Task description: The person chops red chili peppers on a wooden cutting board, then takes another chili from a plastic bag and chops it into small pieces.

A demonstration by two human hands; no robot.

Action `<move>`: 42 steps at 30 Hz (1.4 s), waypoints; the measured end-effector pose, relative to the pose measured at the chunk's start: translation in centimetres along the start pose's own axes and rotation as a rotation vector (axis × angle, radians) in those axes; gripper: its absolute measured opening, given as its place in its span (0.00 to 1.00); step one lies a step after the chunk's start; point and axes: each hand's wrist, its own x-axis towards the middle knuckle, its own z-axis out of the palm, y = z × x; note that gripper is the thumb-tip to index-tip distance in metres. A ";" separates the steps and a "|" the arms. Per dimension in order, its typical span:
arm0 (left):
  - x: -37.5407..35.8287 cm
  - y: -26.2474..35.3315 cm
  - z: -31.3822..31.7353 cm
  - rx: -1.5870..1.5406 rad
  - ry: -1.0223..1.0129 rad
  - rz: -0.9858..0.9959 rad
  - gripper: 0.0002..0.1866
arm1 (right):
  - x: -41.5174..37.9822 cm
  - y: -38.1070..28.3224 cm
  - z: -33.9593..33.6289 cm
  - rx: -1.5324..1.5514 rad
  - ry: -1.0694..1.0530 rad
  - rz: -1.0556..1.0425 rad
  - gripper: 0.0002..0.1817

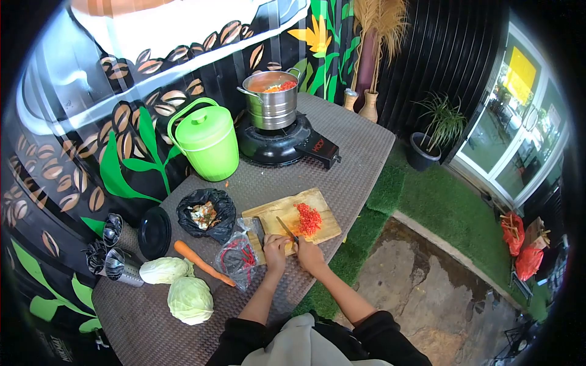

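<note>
From my end, looking through the head camera, I see the right hand (311, 256) with its fingers closed around the handle of a knife (284, 227), whose blade lies low over the wooden cutting board (329, 227). The left hand (276, 250) is just beside it at the board's near edge, fingers bent; I cannot tell whether they grip something or only press down, since the hand itself covers the spot. The chopped red pieces (308, 219) sit in a loose heap on the board, beyond the knife and toward its right side.

Left of the board I have a clear plastic bag (245, 273) with red, slender things inside (chilies, I think), then a carrot (201, 262) and two cabbages (190, 301). A black plastic bag (225, 208) stands open with scraps in it, next to a round black lid (154, 233). Farther back on the counter (360, 137), a metal pot (273, 113) sits on a black stove (268, 145), with a lidded green bucket (212, 149) beside it.
</note>
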 end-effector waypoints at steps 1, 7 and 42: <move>0.1 0.0 0.0 0.003 0.009 0.015 0.03 | 0.0 0.3 -0.4 -0.001 -0.003 -0.031 0.17; 0.3 0.3 -0.2 0.046 0.019 0.041 0.04 | -1.0 -0.1 0.5 -0.026 0.014 0.012 0.18; 0.1 1.2 -1.3 0.036 -0.021 0.000 0.07 | -1.4 -0.6 -0.2 -0.043 0.061 -0.030 0.16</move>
